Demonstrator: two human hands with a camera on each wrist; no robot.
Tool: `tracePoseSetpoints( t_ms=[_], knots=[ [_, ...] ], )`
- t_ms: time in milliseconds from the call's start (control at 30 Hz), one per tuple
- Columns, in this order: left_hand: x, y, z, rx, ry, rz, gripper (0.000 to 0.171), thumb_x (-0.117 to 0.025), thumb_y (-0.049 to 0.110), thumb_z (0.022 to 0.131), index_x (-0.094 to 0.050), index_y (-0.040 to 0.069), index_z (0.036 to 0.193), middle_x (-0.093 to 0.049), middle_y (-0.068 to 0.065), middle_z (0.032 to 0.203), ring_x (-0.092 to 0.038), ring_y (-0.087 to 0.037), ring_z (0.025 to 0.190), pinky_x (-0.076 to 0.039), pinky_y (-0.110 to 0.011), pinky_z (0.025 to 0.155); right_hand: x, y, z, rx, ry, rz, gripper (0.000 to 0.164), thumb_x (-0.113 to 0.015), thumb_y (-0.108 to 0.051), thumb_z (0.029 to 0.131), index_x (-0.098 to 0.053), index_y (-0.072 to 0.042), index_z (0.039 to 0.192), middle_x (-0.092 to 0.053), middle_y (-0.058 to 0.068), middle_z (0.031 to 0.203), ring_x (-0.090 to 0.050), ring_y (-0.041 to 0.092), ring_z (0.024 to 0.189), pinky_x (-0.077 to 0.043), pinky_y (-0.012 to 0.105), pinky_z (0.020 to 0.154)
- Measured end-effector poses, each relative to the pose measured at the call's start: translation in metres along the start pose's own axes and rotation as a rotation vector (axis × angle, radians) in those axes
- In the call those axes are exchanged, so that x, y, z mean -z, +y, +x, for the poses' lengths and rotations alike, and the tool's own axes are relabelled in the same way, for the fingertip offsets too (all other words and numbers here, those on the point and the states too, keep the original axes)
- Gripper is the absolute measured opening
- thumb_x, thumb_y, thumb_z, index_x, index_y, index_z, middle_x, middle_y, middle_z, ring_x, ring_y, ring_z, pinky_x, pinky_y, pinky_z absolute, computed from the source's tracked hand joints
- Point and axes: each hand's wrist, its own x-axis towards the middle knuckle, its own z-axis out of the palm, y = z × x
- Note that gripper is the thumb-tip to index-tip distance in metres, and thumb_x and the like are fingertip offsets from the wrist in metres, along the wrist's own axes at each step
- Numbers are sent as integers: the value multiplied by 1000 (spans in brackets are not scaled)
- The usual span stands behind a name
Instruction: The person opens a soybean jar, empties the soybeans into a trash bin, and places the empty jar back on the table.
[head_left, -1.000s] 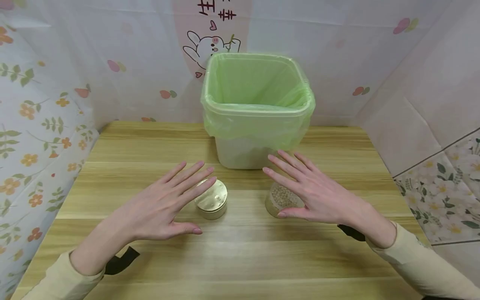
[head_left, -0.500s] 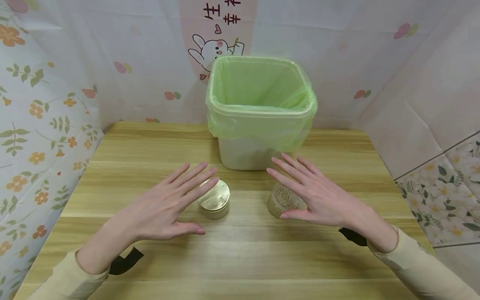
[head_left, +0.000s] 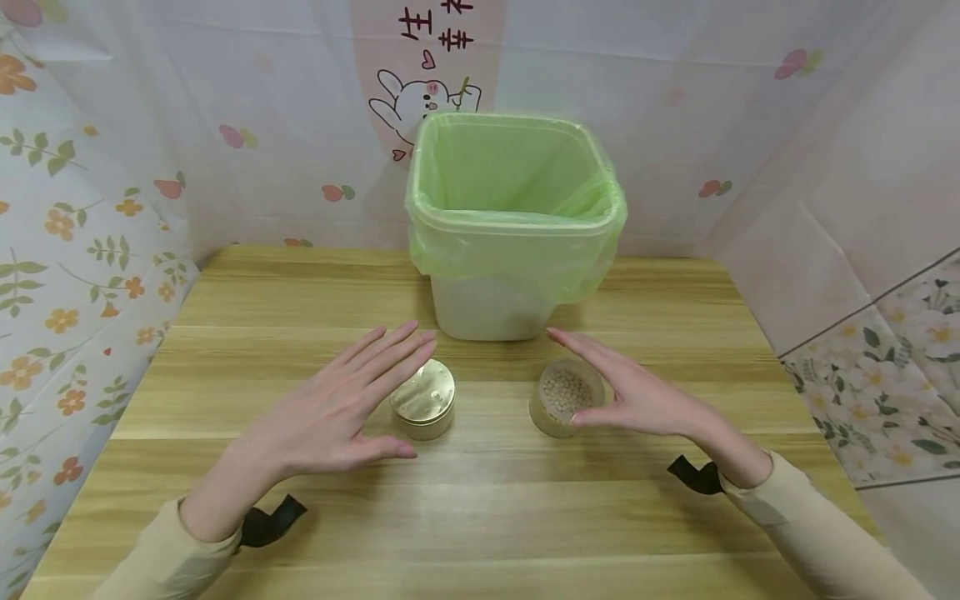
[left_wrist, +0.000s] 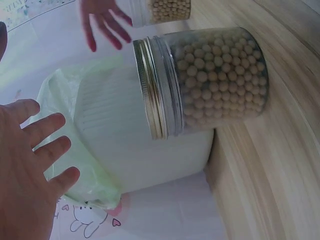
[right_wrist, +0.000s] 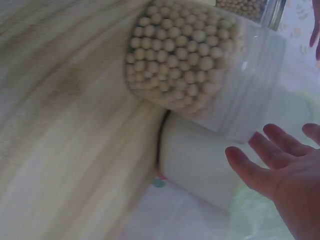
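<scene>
A clear jar with a gold-coloured lid (head_left: 423,398) stands upright on the wooden table, left of the middle. The left wrist view shows round beige beans (left_wrist: 222,77) filling it. My left hand (head_left: 341,404) hovers beside and partly over this jar, fingers straight and thumb spread. To the right stands a second clear jar (head_left: 547,412), lidless, partly filled with similar beans (right_wrist: 175,52). Around its right side, my right hand (head_left: 645,396) is held with straight fingers behind and thumb in front, overlapping the rim in the head view. Neither hand grips anything.
A white bin (head_left: 491,308) lined with a green plastic bag (head_left: 517,221) stands behind the jars at the table's back edge. Printed cloth (head_left: 285,125) hangs behind and at both sides. The wooden tabletop (head_left: 465,525) extends in front of the jars.
My right hand has turned edge-on, its fingers drawing together, so more of the lidless jar shows. My left hand's fingers have come slightly closer together. Both jars stay in place.
</scene>
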Motion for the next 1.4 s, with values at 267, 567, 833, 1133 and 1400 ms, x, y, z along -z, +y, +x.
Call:
tracePoseSetpoints(
  t_ms=[267,567,833,1133,1400],
  knots=[
    [-10,0,5,4,24,-75,100,-56,70,94,-15,13,166,-21,-4,173,-20,-27,161,-9,-37,134,-9,23,1,43,14,152,107,-84,-15,85,-15,-23,166,-27,2,171,-35,26,154,-36,39,124],
    [-19,2,10,44,49,-162,97,-34,80,96,-16,16,166,-25,-4,172,-24,-29,159,-23,-50,130,-27,41,-5,-17,3,235,121,-91,-21,77,-9,-24,167,-31,12,169,-35,34,154,-25,17,122],
    [-27,0,19,77,50,-232,99,-18,85,93,-15,19,166,-23,-3,173,-25,-30,159,-29,-60,124,-40,50,-1,-16,21,190,135,-100,-24,63,-13,-11,165,-42,20,160,-46,40,144,-38,65,115],
    [-33,1,28,94,58,-282,98,-15,86,92,-13,21,167,-25,-1,172,-28,-29,158,-29,-59,125,-39,47,3,-93,20,202,121,-100,-20,61,-29,-10,158,-49,16,152,-50,40,138,-44,65,111],
    [-36,6,42,70,78,-319,93,-17,82,96,-14,22,167,-27,-1,171,-30,-28,157,-30,-59,124,-35,37,3,-107,78,233,107,-100,-18,63,-39,-4,149,-56,16,144,-54,37,133,-46,60,110]
  ],
)
